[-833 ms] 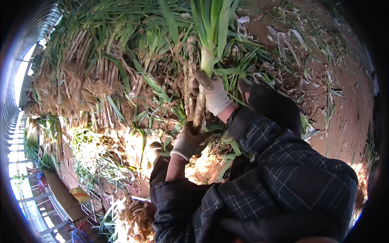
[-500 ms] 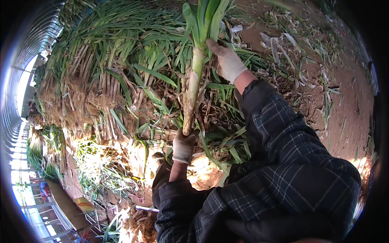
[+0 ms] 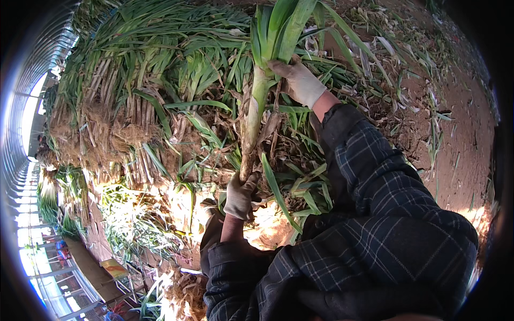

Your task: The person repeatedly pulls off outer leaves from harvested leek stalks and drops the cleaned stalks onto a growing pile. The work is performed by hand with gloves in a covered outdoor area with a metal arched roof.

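A thick leek-like green onion (image 3: 254, 112) stands nearly upright before me, broad green leaves at the top and a brown, dirty lower stalk. My left hand (image 3: 240, 197), in a pale glove, is closed round its bottom end, hiding the root. Higher up, my gloved right hand (image 3: 302, 81) pinches at the right side, where the leaves spread from the stalk. Dry brown outer skin hangs off the stalk between the two hands. Beneath the stalk lie loose leaves and dry peelings (image 3: 273, 128).
A large heap of green onions (image 3: 128, 69) with stringy roots fills the left and far side. Stripped leaves (image 3: 134, 224) lie in the sunlit patch at lower left. Bare brown soil (image 3: 460, 144) with scattered scraps stretches to the right. A brown board (image 3: 88, 262) is at far lower left.
The onion's leafy top has shifted slightly right and down. A long leaf now spreads out to the right of my right hand. My left hand has turned a little, still gripping the bottom end.
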`<state>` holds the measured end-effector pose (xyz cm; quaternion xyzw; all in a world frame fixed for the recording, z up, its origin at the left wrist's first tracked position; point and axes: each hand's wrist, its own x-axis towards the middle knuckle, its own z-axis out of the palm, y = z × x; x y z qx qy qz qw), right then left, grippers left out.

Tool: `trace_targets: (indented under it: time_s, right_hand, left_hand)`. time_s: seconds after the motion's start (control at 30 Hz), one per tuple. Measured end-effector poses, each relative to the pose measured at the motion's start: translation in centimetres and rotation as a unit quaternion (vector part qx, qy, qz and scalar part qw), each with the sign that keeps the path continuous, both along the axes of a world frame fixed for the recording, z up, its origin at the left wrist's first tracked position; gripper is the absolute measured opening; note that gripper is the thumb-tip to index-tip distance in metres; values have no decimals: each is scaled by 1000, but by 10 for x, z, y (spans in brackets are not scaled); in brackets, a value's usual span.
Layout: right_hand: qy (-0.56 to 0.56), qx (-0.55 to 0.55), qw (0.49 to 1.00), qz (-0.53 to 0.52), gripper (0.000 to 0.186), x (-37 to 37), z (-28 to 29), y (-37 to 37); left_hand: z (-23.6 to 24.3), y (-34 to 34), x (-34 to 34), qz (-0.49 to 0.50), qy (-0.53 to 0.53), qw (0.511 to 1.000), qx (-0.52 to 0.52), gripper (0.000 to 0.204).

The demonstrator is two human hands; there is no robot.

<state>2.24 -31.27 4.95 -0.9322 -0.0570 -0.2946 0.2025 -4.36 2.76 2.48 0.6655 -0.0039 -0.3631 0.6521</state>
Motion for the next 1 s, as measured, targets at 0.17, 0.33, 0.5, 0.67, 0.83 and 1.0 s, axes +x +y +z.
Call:
trace_targets:
  time_s: [0.17,0.33,0.5,0.67,0.83,1.0]
  right_hand:
    - [28,599,786,148,42,-3,16,15]
    - [248,338,908,-9,22,-8,33,22]
    - [394,-71,909,120,23,-21,13,77]
    - [647,-251,651,308,33,-81,-20,161]
    - [628,-83,770,70,43,-39,-11,96]
    - [241,743,620,72,31,3,-1,36]
  left_hand:
    - [12,1,0,-46,15,999,-20,40]
    - [8,-1,0,-36,-44,998,-33,54]
    - [-20,11,14,-40,-100,994,-14,79]
    - [-40,12,41,32,-244,968,-52,59]
    - [-18,4,34,52,30,993,-97,40]
    - [-1,-7,11,-118,192,947,-228,30]
